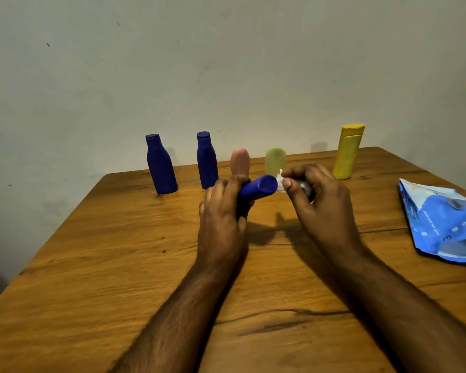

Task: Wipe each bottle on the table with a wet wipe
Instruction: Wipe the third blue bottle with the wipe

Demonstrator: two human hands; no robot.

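A dark blue plastic bottle [257,187] lies tilted above the wooden surface [119,265], the left hand [222,211] closing its grip around the body and hiding it. At the bottle's flat end, the right hand [318,200] pinches a crumpled white wet wipe [280,181], mostly hidden.

Blue wipes pack [441,224], right table edge: small white print runs along its face, too blurred to read; perhaps a brand line. Bottles carry no legible labels.
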